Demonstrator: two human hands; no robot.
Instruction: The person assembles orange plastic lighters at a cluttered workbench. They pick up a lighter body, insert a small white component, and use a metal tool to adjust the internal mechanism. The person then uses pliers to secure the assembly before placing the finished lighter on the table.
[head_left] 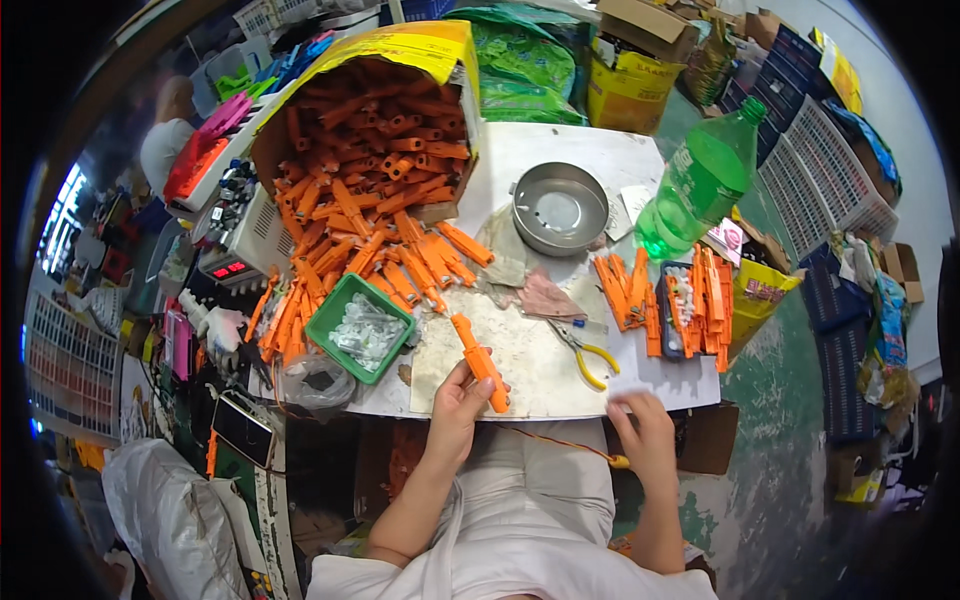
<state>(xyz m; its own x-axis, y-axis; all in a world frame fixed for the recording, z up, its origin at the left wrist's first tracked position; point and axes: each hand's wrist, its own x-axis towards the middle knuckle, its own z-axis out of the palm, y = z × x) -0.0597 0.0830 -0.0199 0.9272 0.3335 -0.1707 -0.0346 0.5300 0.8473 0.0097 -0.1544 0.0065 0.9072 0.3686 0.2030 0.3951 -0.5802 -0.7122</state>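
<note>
My left hand [455,418] grips a long orange plastic part [480,364] upright and slightly tilted over the table's near edge. My right hand [645,432] hovers off the edge to the right, fingers curled and thumb drawn in; whatever its fingertips pinch is too small to make out. Yellow-handled pliers [584,354] lie on the worn board [520,375] between the hands. Left of the board sits a green tray [322,326] of small clear plastic pieces [366,334]. A twisted orange cord [555,439] with a yellow end hangs below the edge over my lap.
A yellow carton [400,45] spills a heap of orange parts [375,150] at the back left. Behind the board stand a metal bowl [560,208] and a pink cloth [550,296]. Rightward are a green bottle [705,180] and more orange parts [712,300].
</note>
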